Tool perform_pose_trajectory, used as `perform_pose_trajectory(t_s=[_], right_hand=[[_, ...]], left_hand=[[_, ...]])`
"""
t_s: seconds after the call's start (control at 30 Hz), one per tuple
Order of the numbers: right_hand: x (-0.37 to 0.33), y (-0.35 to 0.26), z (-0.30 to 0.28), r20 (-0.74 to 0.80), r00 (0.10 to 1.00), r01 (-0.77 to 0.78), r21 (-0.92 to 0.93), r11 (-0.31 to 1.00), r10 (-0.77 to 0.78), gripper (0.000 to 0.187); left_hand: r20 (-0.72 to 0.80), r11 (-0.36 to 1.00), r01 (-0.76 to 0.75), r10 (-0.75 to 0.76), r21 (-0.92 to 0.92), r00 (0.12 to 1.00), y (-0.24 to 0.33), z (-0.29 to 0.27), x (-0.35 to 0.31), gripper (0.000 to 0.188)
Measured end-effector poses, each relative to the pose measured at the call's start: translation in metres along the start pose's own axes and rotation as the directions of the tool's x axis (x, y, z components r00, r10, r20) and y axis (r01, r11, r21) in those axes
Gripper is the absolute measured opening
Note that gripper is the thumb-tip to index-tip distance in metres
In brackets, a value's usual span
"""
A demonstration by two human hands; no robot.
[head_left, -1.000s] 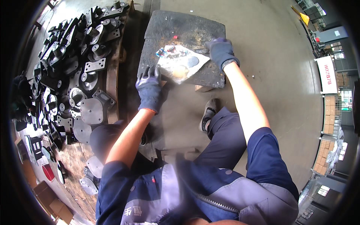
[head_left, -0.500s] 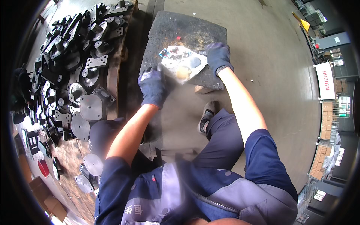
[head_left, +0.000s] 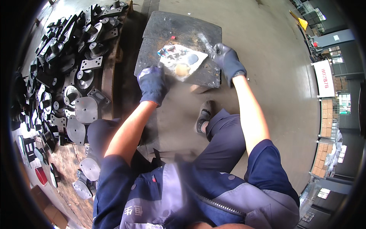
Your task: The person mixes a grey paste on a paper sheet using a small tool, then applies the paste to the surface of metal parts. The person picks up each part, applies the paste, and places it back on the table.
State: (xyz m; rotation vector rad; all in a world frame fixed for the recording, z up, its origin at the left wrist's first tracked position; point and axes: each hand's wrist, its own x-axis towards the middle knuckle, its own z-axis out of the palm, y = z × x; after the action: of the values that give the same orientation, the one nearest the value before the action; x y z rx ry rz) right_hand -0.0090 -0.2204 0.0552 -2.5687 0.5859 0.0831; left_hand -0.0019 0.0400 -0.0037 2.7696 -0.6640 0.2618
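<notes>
My left hand (head_left: 152, 84), in a dark glove, is closed at the near left corner of a worn black board (head_left: 183, 26); its curled fingers hide whatever they may hold. A white sheet (head_left: 195, 69) lies beside it on the board, bearing a round grey patch (head_left: 191, 59) and a round tan patch (head_left: 182, 70) of some soft-looking stuff. At the board's right edge, my gloved right hand (head_left: 228, 63) grips a pale, narrow stick-like tool (head_left: 205, 41), whose blurred tip points away over the board. Its exact kind cannot be made out.
A small red piece (head_left: 173, 37) sits on the board. On my left a wooden pallet (head_left: 108, 84) carries a heap of black and grey metal parts (head_left: 87, 110) with plates and posts. Stacked cartons (head_left: 326, 118) stand far right, near a white sign (head_left: 323, 79).
My right hand has moved right, off the sheet's corner to the board's edge, and the pale tool now shows. My left hand stays near the same corner. The whole view has shifted slightly.
</notes>
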Motion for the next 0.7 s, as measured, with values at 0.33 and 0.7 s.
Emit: perform_pose_trajectory(t_s=[0.33,0.7], right_hand=[[-0.137,-0.007,0.021,0.478,0.869,-0.357,0.783,0.51,-0.126,0.018],[-0.153,0.0,0.058,0.469,0.831,-0.421,0.882,0.212,-0.299,0.027]], left_hand=[[0.135,0.549,-0.041,0.276,-0.835,0.952,0.014,-0.043,-0.013,0.06],[0.217,0.317,0.072,0.451,-0.946,0.865,0.018,-0.028,-0.051,0.043]])
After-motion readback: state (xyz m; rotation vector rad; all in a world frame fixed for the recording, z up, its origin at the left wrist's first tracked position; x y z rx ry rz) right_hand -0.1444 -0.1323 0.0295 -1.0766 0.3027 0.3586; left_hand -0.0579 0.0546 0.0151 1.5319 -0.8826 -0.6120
